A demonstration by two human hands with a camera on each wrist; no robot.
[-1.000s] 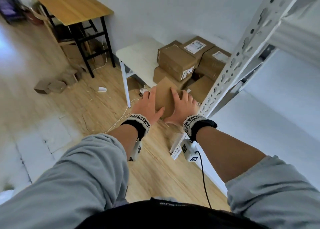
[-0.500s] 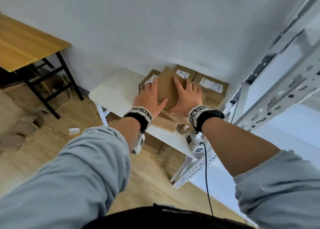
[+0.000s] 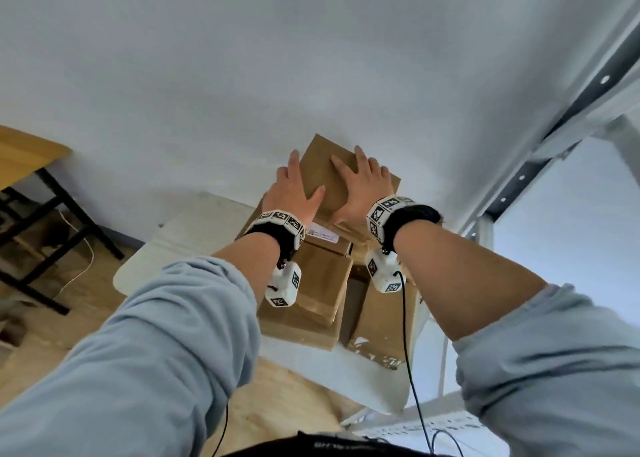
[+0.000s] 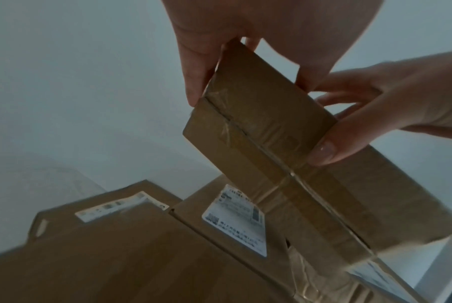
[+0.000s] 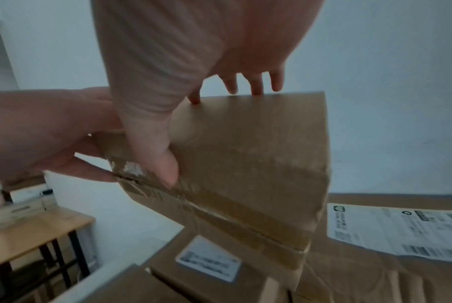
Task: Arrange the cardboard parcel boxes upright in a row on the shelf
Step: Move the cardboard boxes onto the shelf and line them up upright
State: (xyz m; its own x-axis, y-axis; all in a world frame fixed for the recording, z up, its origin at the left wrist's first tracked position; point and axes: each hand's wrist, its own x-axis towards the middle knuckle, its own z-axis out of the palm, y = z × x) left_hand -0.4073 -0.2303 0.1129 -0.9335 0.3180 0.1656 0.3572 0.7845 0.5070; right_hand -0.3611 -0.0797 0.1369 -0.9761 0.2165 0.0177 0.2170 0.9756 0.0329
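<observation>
A flat brown box is held up in the air between both hands, in front of the white wall and above a pile of boxes lying on a white table. The left hand is pressed against the box's left side, fingers nearly straight, thumb laid across the near face. The right hand is spread over the broad face, with its thumb hooked on the taped lower edge in the right wrist view. The box is tilted, touching none of the pile. A metal shelf frame is seen at the right, well apart from the box
</observation>
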